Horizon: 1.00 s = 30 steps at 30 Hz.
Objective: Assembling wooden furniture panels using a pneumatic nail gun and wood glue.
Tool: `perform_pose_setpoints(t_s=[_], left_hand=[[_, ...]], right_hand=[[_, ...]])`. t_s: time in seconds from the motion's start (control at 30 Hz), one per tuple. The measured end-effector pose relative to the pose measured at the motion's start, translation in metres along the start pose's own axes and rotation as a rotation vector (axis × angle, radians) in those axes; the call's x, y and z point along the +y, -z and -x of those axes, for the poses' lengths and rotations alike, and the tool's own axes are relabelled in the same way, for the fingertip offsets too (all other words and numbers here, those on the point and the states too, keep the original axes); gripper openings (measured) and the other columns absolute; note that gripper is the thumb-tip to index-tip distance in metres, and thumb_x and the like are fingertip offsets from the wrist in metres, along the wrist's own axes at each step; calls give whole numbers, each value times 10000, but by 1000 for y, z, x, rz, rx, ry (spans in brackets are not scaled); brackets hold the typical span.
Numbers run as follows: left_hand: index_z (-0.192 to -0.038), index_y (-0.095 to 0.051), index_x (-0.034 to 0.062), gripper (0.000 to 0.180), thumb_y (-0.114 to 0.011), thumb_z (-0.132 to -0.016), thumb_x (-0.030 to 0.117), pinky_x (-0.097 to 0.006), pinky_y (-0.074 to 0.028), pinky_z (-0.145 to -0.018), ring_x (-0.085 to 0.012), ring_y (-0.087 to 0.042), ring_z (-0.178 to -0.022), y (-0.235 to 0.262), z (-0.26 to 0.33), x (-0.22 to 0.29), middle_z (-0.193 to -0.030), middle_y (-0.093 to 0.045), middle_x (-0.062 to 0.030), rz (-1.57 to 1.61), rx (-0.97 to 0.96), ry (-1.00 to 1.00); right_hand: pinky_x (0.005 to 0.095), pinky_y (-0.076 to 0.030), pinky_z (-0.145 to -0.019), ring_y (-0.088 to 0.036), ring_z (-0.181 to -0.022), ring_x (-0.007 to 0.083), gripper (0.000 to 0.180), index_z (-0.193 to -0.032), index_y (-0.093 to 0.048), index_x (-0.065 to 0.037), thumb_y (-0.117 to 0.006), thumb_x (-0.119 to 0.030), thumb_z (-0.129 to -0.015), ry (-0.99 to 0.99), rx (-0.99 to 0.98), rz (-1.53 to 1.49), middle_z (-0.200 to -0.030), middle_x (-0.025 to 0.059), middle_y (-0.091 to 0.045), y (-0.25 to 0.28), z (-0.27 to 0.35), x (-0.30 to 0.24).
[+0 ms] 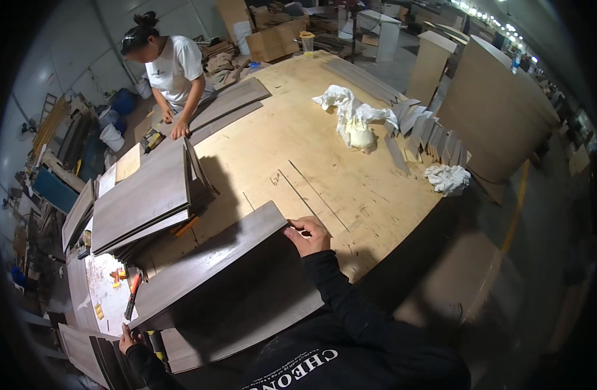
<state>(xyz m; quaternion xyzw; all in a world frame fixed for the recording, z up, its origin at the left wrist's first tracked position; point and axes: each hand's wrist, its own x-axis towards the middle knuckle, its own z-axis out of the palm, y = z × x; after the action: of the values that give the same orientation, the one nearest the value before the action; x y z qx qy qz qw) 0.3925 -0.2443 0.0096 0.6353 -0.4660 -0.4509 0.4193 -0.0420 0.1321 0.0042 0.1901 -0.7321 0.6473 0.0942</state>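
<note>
Workshop clutter rings a big plywood worktop (324,175), and low in the frame a long grey-brown panel (207,266) stands tilted on edge. The right hand (308,235) pinches its upper corner, grip closed on the board; the left hand (128,338) clamps the lower-left end, so it's steadied from both ends. Upper left, another person presses on flat panels (223,107). A stack of boards (142,198) sits left of centre, white rags (353,120) beyond.
</note>
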Motion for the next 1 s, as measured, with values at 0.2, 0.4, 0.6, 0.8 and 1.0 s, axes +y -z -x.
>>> perform_pose_setpoints(t_s=[0.2, 0.4, 0.6, 0.8, 1.0], left_hand=[[-868, -565, -28, 278, -597, -769, 230, -340, -484, -575, -220, -576, -702, 6, 19, 7, -801, -579, -104, 112, 10, -10], [-774, -566, -56, 361, -589, -771, 304, -271, -445, -384, -187, -552, -500, -27, 46, 15, -646, -578, -127, 67, 110, -142], [-673, -522, -15, 349, -558, -792, 311, -245, -392, -323, -160, -499, -378, -18, 61, 10, -539, -543, -107, 9, 142, -191], [-680, -564, 3, 331, -580, -766, 322, -246, -406, -431, -144, -489, -446, 25, 87, -22, -533, -515, -65, -315, -45, 72], [-1042, -546, -15, 371, -651, -716, 128, -232, -435, -630, -104, -524, -680, 34, 134, -107, -810, -577, -25, 8, -190, 100]], right_hand=[[267, -454, -672, -577, -708, 154, 188, -819, -607, -29, -675, -44, -644, -105, 10, -113, -757, 83, -605, -20, 4, 3], [210, -430, -579, -518, -614, 77, 67, -798, -581, 2, -599, -12, -736, -60, 51, 33, -677, 21, -571, -13, 7, 36], [240, -441, -645, -537, -693, 112, 180, -879, -569, 23, -582, -133, -790, -142, -118, 16, -754, 45, -582, -1, 15, 49], [311, -329, -908, -458, -1021, 196, 454, -1128, -466, 31, -344, -335, -887, -858, -555, -835, -1062, 122, -528, 48, 17, 60], [318, -355, -894, -475, -1017, 241, 533, -1207, -338, 46, -438, -174, -732, -702, -1019, -446, -1124, 136, -481, 60, 35, 140]])
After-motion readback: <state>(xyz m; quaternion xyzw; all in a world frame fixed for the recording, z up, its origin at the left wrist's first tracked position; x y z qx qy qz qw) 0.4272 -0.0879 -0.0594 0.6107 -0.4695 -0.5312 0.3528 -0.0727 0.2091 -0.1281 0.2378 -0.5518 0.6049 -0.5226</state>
